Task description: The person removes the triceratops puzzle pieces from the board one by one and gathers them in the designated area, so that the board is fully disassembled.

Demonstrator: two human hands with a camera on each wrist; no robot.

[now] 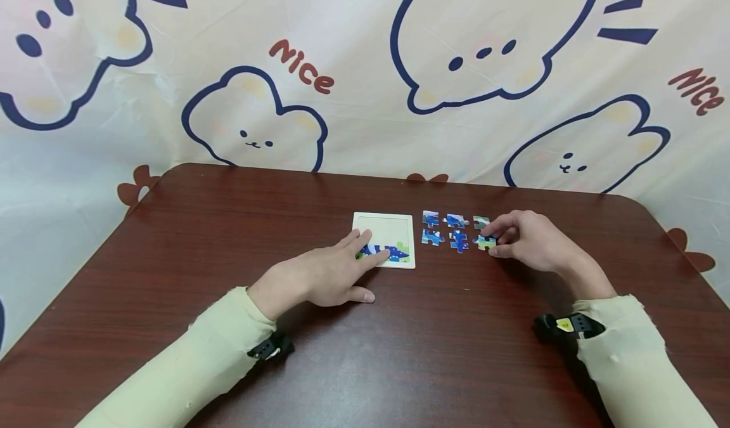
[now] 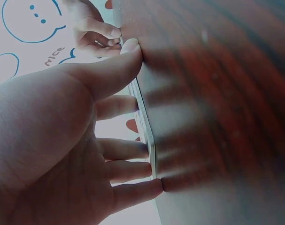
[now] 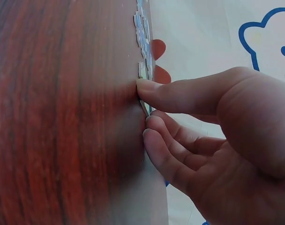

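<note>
My left hand [image 1: 327, 274] rests with spread fingers on a square puzzle board [image 1: 388, 225]. Along the board's near edge, blue and green pieces sit inside the frame, partly hidden by the fingers. In the left wrist view, the fingertips [image 2: 143, 150] lie along the board's edge and the thumb is on the table. My right hand [image 1: 533, 241] pinches a green and blue jigsaw piece [image 1: 485, 243] between thumb and fingers, at the near right end of the loose pieces. In the right wrist view, that piece [image 3: 145, 108] shows slightly tilted beside the thumb.
Several loose blue jigsaw pieces [image 1: 459, 240] lie in two rows right of the board; one green-topped piece [image 1: 481, 222] is just beyond the right fingers. The brown wooden table [image 1: 399, 339] ends at a patterned curtain [image 1: 353, 123] behind. Both sleeves carry black wrist straps.
</note>
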